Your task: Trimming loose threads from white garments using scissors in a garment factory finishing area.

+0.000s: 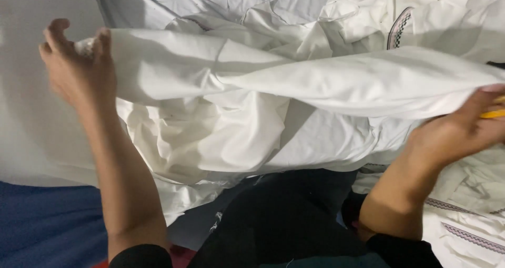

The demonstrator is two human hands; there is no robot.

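Observation:
A long piece of white cloth (294, 78) is stretched across the view between my two hands. My left hand (79, 68) pinches its left end between thumb and fingers at the upper left. At the right edge, my right hand (463, 128) grips the cloth's other end from below and also holds a small yellow object (494, 113), mostly hidden. The cloth's lower folds (210, 136) hang down over my lap.
More white garments with dark embroidered trim lie at the top right (397, 28) and bottom right (468, 231). A white sheet (31, 131) covers the left side, with blue fabric (47, 226) below it. My dark-clothed lap (284, 215) is at the bottom centre.

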